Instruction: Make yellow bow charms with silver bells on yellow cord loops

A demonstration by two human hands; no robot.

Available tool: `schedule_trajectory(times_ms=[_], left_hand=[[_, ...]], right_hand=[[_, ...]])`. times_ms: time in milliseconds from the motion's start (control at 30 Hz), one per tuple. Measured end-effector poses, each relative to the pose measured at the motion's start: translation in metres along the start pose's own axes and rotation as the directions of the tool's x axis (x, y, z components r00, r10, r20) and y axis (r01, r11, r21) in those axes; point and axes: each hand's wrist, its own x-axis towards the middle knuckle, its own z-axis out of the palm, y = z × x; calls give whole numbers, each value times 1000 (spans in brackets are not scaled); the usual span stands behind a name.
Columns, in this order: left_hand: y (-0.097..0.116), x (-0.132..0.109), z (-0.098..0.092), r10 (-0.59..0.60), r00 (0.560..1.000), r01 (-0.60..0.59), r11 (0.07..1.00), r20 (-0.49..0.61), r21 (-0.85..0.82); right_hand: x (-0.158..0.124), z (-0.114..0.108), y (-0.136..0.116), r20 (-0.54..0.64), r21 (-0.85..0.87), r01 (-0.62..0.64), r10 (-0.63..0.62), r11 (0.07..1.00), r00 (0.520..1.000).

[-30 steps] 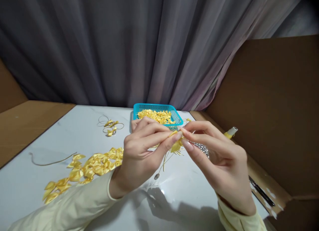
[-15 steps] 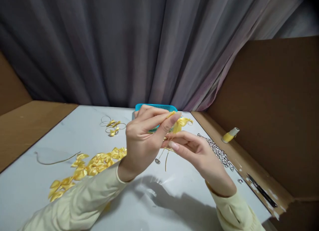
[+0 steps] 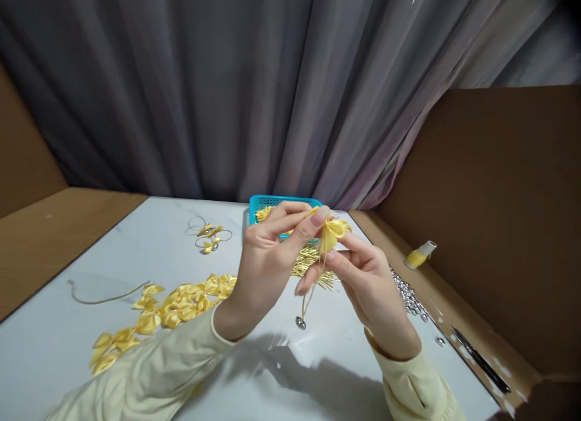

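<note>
In the head view my left hand [image 3: 270, 261] pinches a yellow satin ribbon bow [image 3: 334, 228] between thumb and finger, above the middle of the table. My right hand [image 3: 370, 282] meets the bow from the right, its thumb at the lower edge and fingers partly hidden behind. A thin gold cord [image 3: 310, 297] hangs down from the bow, with a shiny silver bead [image 3: 300, 323] at its end. Behind the hands lies a bundle of short gold cords [image 3: 306, 261]. Several more yellow bows [image 3: 181, 306] are strewn beside my left forearm.
A blue basket [image 3: 285, 199] with yellow bows stands at the back. Looped cords with bows and beads [image 3: 209, 232] lie back left, a loose cord [image 3: 109, 301] left. Silver beads [image 3: 406, 293], a yellow-wound spool [image 3: 420, 254] and a black pen-like tool [image 3: 481, 359] are right.
My right hand has moved up to the bow, and the bead hangs lower and slightly further right. The gold cord bundle and more of the basket now show.
</note>
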Motion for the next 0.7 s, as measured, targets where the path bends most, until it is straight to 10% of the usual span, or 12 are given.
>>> schedule_trajectory(times_ms=[700], left_hand=[[-5, -1, 1, -16, 997, 22, 996, 77, -83]], right_hand=[[6, 8, 24, -322, -315, 200, -303, 928, 897]])
